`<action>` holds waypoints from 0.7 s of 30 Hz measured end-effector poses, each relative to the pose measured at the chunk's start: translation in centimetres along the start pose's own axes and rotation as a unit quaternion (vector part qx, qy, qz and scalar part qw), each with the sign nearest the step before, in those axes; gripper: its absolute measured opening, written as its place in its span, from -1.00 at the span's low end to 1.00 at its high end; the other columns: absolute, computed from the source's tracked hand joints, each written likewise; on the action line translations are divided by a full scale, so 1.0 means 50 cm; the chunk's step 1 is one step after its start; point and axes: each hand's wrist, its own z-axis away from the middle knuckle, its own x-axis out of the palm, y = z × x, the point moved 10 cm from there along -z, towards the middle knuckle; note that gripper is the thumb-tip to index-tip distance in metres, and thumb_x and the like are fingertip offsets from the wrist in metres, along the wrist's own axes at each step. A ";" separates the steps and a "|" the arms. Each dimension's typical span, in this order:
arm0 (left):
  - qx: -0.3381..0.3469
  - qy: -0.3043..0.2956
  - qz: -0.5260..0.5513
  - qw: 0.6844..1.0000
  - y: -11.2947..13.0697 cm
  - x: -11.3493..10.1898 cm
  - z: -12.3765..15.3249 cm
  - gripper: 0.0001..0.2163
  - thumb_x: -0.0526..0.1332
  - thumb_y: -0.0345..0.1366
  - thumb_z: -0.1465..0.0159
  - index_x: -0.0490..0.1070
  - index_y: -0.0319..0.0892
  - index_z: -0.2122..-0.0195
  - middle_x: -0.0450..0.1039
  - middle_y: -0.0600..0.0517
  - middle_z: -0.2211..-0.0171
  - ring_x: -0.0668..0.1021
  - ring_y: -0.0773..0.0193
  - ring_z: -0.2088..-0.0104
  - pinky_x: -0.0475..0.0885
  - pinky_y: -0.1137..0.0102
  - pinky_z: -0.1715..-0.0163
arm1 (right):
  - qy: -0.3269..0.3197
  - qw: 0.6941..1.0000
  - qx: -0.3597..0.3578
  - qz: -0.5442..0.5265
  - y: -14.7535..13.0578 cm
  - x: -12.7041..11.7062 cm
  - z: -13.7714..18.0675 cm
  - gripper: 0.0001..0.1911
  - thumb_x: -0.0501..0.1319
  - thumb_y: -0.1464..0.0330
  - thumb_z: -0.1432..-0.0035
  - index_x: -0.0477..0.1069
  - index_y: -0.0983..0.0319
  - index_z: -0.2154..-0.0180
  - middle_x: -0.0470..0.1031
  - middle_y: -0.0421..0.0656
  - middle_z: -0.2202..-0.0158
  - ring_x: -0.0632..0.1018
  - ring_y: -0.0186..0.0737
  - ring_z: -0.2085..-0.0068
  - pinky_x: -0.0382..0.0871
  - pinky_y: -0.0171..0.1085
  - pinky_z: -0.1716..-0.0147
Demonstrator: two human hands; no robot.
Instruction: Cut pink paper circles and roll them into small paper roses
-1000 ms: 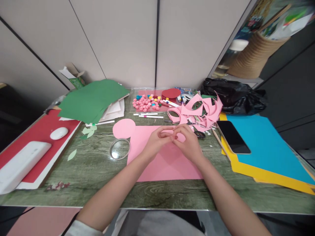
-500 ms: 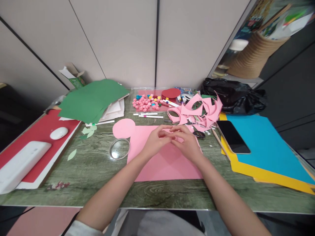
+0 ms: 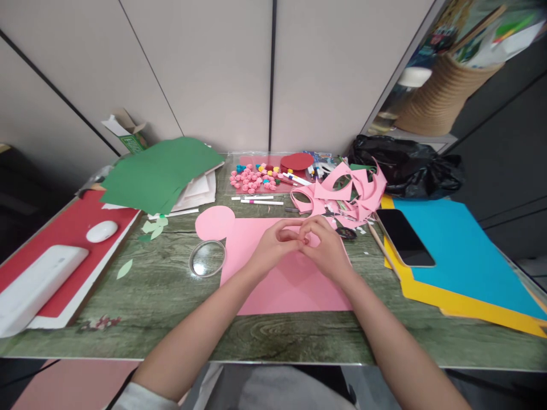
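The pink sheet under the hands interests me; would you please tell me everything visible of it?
The pink sheet looks like plain paper or thin card, apparently rectangular, lying flat on the green wood-patterned tabletop. The left hand and right hand are above it; whether they touch it is unclear. The forearms hide its near corners. A round pink cutout meets its far left corner; which lies on top is unclear.

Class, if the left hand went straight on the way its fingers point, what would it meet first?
Most likely the right hand, which lies directly ahead of the left hand, though depth and contact are unclear.
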 end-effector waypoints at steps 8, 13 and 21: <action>0.005 0.021 -0.019 1.000 0.004 -0.032 -0.007 -0.64 0.23 -0.48 -0.02 0.36 -0.20 0.11 0.52 0.04 0.44 0.54 0.30 0.41 0.39 0.39 0.29 | -0.033 0.997 -0.064 -0.004 -0.019 -0.010 0.002 -0.78 0.24 0.51 -0.05 0.48 0.12 0.25 0.42 -0.16 0.23 0.42 -0.17 0.12 0.30 -0.13 0.11; 0.006 0.022 -0.035 0.999 0.008 -0.030 -0.006 -0.64 0.24 -0.48 0.00 0.38 -0.19 0.13 0.51 0.06 0.45 0.53 0.32 0.41 0.39 0.41 0.31 | -0.039 0.997 -0.068 -0.004 -0.020 -0.005 0.001 -0.83 0.22 0.48 -0.07 0.47 0.13 0.28 0.43 -0.15 0.23 0.43 -0.15 0.12 0.31 -0.12 0.11; 0.014 0.017 0.012 1.000 0.013 -0.015 0.000 -0.67 0.26 -0.43 -0.02 0.39 -0.22 0.13 0.52 0.01 0.41 0.54 0.27 0.36 0.38 0.38 0.29 | -0.013 0.999 -0.045 -0.012 -0.021 -0.009 0.000 -0.89 0.22 0.48 -0.05 0.38 0.15 0.39 0.44 -0.17 0.31 0.43 -0.13 0.16 0.29 -0.13 0.14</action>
